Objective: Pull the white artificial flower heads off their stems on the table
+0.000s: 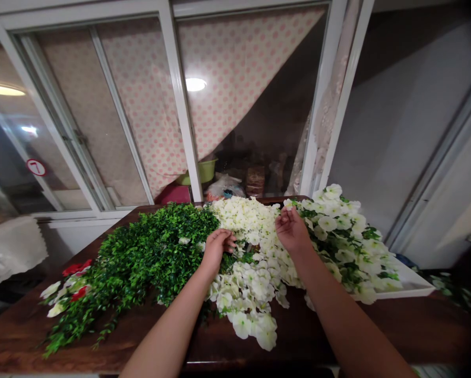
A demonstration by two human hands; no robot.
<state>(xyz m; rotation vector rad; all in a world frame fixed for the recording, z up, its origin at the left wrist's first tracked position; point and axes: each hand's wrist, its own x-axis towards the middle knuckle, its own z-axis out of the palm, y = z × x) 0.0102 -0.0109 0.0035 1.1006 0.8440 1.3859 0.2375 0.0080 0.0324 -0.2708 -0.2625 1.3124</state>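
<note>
My left hand is at the border between the bushy green leaves and the loose white flowers. Its fingers are curled together, and whatever they hold is hidden or too small to name. Over the right side of the white heap, my right hand is raised with thumb and fingers pinched at a small white flower. White petals are piled thickly behind and between both hands. Some green sprigs show among the flowers just right of my left hand.
A white tray at the right holds bunches of white flowers with green leaves. Red flowers and pale ones lie at the left of the dark wooden table. A sliding window with a dotted curtain stands behind.
</note>
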